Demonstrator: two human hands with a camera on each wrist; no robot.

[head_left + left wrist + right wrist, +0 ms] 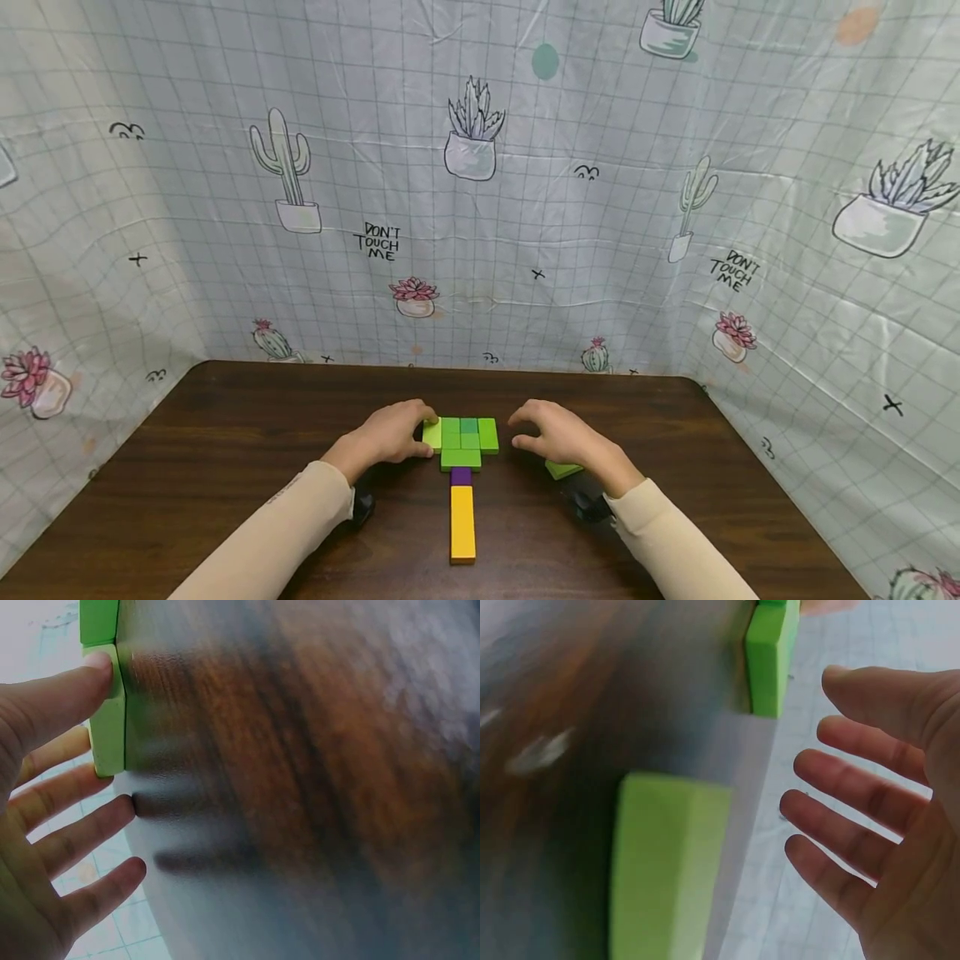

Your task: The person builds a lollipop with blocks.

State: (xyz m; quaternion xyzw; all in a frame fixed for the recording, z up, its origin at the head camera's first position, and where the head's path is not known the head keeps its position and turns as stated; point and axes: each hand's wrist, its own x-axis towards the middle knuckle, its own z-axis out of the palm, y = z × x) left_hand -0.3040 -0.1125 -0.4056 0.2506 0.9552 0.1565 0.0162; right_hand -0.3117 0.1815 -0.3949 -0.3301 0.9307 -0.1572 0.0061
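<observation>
My left hand [386,433] pinches a light yellow-green block [432,435] at the left end of a flat cluster of green blocks. In the left wrist view, the thumb lies on that block [111,735] and the other fingers are spread. Just right of the cluster, near its right-end green block [487,435], hovers my right hand [558,433] with fingers loosely bent and nothing in them. A separate green block [562,470], partly hidden under that hand, lies on the table. Below the cluster, a purple block [461,476] and a long yellow block [462,525] form a stem.
The dark wood table [225,500] ends at the back against a hanging white grid curtain [525,317] printed with cacti, which also closes in both sides. Dark wrist devices [363,507] sit at the cuffs of the cream sleeves.
</observation>
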